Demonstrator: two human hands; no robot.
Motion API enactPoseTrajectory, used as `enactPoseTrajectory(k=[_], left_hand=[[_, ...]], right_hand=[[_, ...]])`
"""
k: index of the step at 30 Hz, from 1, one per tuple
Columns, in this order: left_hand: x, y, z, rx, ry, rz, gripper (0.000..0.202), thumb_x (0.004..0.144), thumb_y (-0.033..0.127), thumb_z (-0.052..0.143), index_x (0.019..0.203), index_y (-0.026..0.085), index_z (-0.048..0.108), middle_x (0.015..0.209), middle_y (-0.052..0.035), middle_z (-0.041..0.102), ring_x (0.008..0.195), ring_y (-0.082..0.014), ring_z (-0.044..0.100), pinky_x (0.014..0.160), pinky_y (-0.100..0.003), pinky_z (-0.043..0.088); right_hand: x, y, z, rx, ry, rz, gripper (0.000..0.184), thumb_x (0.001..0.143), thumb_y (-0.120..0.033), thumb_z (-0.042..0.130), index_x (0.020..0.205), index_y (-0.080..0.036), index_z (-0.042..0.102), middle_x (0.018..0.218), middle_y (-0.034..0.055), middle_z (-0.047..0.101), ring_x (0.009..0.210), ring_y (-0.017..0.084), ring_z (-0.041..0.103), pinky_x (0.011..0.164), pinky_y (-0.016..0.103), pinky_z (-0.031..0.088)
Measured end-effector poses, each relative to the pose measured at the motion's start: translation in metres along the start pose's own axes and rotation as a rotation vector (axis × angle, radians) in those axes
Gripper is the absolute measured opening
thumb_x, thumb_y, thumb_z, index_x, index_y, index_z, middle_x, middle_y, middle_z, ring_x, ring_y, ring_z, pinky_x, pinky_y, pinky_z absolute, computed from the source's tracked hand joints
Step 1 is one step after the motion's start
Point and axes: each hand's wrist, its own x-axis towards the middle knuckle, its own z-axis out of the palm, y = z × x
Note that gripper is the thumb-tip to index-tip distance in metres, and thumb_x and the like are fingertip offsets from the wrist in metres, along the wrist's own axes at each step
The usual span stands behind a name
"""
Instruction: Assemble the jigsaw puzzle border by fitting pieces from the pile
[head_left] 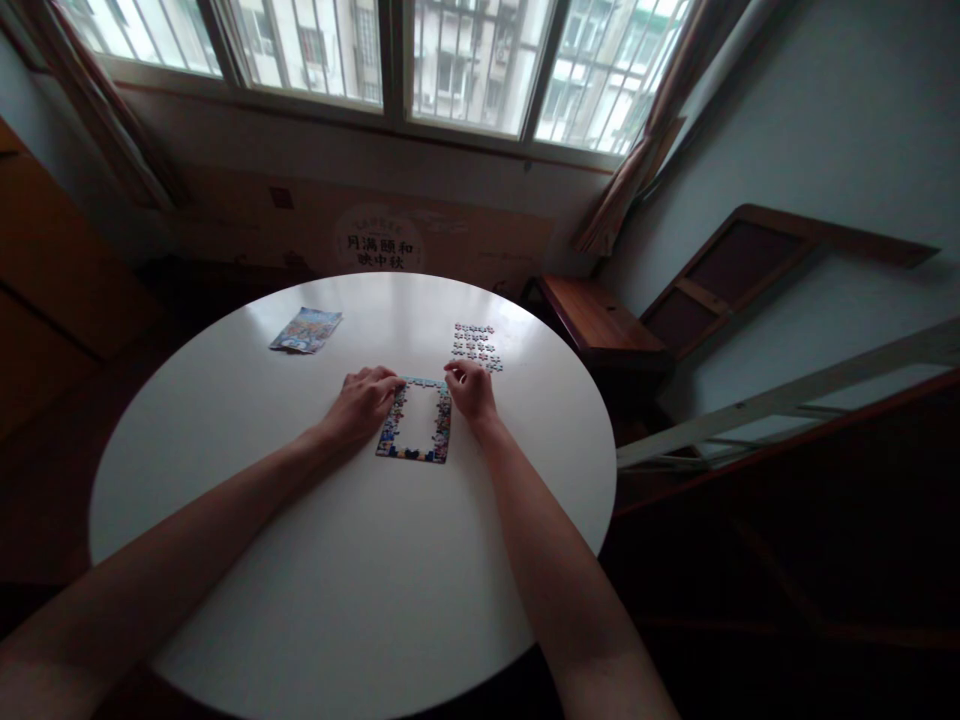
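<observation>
A jigsaw puzzle border (442,425), joined into an upright rectangle with a bare middle, lies flat on the white round table (330,590). My left hand (364,402) rests at its upper left corner, fingers stretched out and fingertips touching the edge. Curled by the upper right corner is my right hand (471,390), its thumb and fingers pinched together. Whether a small piece sits in that pinch is too small to tell. Just beyond it, several loose puzzle pieces (471,345) are laid out in rows.
A colourful printed packet or sheet (306,330) lies at the table's far left. Beyond the right edge stand a wooden bench or chair (596,310) and a slanted wooden frame (720,275). Barred windows (472,70) and a printed cardboard panel (450,230) are behind the table.
</observation>
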Motion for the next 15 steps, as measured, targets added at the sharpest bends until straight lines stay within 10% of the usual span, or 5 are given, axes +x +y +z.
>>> enactPoseTrajectory(k=[8, 15], left_hand=[[-0.001, -0.004, 0.003, -0.055, 0.067, -0.029, 0.031, 0.091, 0.021, 0.046, 0.115, 0.017, 0.065, 0.120, -0.0117, 0.060, 0.106, -0.0263, 0.057, 0.091, -0.043, 0.041], [0.002, 0.003, -0.025, -0.210, 0.083, 0.047, 0.023, 0.079, 0.009, 0.045, 0.067, 0.016, 0.062, 0.077, -0.0035, 0.061, 0.069, -0.0148, 0.054, 0.069, -0.028, 0.042]], right_hand=[[0.001, -0.002, -0.002, 0.033, 0.014, 0.025, 0.021, 0.075, -0.012, 0.054, 0.082, -0.018, 0.072, 0.073, 0.0020, 0.067, 0.064, 0.015, 0.058, 0.072, 0.029, 0.048], [0.002, -0.004, -0.004, 0.057, 0.052, 0.033, 0.020, 0.076, -0.014, 0.053, 0.083, -0.017, 0.071, 0.074, 0.0030, 0.069, 0.066, 0.016, 0.059, 0.073, 0.030, 0.049]])
